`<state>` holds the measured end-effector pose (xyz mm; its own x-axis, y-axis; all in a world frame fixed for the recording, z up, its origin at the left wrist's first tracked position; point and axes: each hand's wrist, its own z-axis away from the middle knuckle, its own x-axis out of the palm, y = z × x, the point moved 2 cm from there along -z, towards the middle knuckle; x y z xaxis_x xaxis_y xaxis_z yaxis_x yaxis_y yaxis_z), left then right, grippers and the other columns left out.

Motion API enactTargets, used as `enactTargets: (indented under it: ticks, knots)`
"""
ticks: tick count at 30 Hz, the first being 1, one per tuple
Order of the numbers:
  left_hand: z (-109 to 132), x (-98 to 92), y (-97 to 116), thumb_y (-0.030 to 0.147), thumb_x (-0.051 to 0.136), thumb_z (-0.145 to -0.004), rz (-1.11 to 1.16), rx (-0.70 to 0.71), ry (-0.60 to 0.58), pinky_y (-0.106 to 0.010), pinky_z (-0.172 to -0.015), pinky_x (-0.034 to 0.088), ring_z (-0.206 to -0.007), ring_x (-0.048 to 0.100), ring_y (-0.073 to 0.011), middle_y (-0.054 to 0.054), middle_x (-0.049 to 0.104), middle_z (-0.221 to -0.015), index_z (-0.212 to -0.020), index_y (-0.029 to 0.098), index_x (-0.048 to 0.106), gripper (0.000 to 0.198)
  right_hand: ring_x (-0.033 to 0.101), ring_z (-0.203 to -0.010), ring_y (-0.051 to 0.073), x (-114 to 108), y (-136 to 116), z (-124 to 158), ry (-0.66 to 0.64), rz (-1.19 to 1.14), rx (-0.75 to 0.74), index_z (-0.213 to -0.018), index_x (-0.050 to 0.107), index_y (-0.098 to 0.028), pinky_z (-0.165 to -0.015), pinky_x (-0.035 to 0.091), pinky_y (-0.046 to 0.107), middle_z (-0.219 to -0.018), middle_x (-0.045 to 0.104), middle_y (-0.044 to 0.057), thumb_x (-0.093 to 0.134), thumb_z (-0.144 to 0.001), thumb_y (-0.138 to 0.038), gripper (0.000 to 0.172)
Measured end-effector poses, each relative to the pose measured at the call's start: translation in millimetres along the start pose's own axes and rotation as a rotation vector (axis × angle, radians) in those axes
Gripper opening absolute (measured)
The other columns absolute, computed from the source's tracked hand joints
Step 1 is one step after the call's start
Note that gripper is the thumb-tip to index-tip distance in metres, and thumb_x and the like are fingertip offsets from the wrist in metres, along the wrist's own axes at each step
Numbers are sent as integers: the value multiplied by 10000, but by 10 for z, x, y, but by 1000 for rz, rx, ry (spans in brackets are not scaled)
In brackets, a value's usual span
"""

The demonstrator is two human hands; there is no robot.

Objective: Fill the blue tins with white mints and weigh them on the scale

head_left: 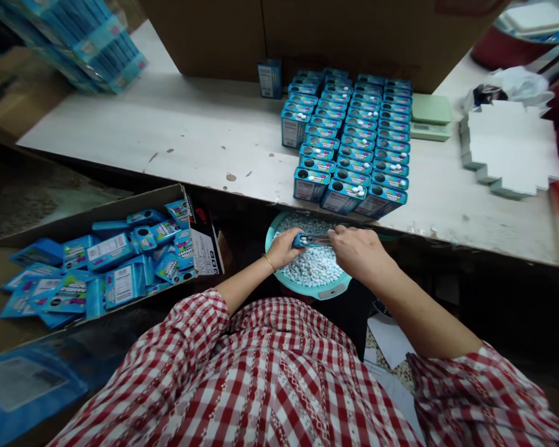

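Note:
A turquoise basin (271,239) full of small white candies (312,267) sits below the table edge, close to my lap. Over it, my left hand (284,248) grips a small blue candy box (300,240) by its side. My right hand (356,248) is closed around the handle of what looks like a clear scoop (319,240), whose front end meets the top of the box. A few white pieces show at that spot. The right fingers hide most of the handle.
Rows of open blue boxes (354,149) stand on the white table (190,136), with one box (270,79) apart. Behind is a large cardboard box (330,37). A green scale (431,112) and stacked white card (510,146) lie right; a carton (86,217) of blue boxes, left.

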<state>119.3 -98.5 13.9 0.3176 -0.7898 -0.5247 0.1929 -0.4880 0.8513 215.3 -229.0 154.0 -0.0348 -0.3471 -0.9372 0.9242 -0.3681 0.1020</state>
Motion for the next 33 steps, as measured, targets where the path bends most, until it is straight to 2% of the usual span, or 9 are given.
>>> enactTargets:
  ticks: [3, 7, 11, 13, 16, 21, 25, 29, 33]
  knots:
    - [45, -92, -94, 273, 691, -643, 86, -51, 62, -317, -837, 429, -887, 566, -193, -21, 607, -916, -987, 197, 566, 373, 620, -796, 221, 154, 234, 142, 18, -33, 80, -1066, 601, -200, -602, 404, 282, -949, 621, 105, 419, -843, -222, 289]
    - [105, -175, -382, 348, 728, -598, 289, -203, 151, -301, -783, 453, -810, 578, -176, -2, 603, -836, -986, 176, 548, 461, 630, -801, 233, 866, 499, 210, -117, -115, 262, -1068, 614, -240, -631, 426, 306, -1005, 625, 90, 478, -833, -285, 275]
    - [70, 10, -593, 363, 744, -572, 643, -392, 170, -331, -781, 487, -805, 602, -170, -10, 613, -848, -947, 168, 509, 484, 602, -930, 233, 1622, 271, -84, -98, -420, 297, -1146, 585, -203, -742, 438, 322, -1096, 607, 115, 448, -852, -231, 326]
    - [22, 154, -597, 353, 764, -543, 784, -454, 151, -345, -779, 499, -791, 611, -167, -11, 613, -844, -929, 170, 496, 504, 566, -1019, 235, 1839, 117, -266, -58, -540, 303, -1191, 564, -181, -811, 428, 317, -1163, 588, 115, 449, -855, -237, 359]
    - [-26, 260, -525, 347, 793, -494, 868, -470, 127, -347, -786, 497, -771, 607, -158, -2, 601, -823, -916, 173, 496, 544, 535, -1083, 229, 1990, 49, -404, -29, -643, 308, -1201, 567, -157, -867, 414, 292, -1219, 574, 104, 482, -842, -252, 381]
    - [75, -5, -455, 347, 774, -545, 817, -359, 154, -329, -788, 481, -791, 593, -153, -1, 596, -850, -964, 177, 507, 525, 558, -1055, 182, 2048, 241, -307, 50, -811, 248, -1174, 587, -158, -894, 419, 258, -1177, 611, 76, 531, -816, -274, 380]
    - [183, -261, -452, 328, 750, -578, 526, -258, 187, -286, -757, 459, -768, 565, -140, 15, 583, -820, -966, 172, 528, 473, 588, -985, 197, 1909, 417, -178, 165, -894, 196, -1120, 612, -185, -869, 445, 319, -1104, 638, 70, 564, -780, -282, 358]
    - [151, -247, -359, 302, 729, -594, 257, -143, 154, -266, -744, 444, -762, 548, -141, 18, 571, -799, -956, 165, 543, 429, 607, -896, 190, 1465, 534, -59, 278, -905, 83, -1072, 635, -200, -813, 456, 305, -996, 656, 57, 572, -777, -317, 323]
    - [55, -112, -228, 243, 699, -619, 96, -42, 106, -292, -805, 443, -855, 571, -174, -8, 598, -890, -977, 174, 554, 393, 605, -907, 189, 880, 501, -12, 169, -642, 33, -1100, 625, -245, -761, 439, 267, -977, 656, 37, 543, -802, -305, 315]
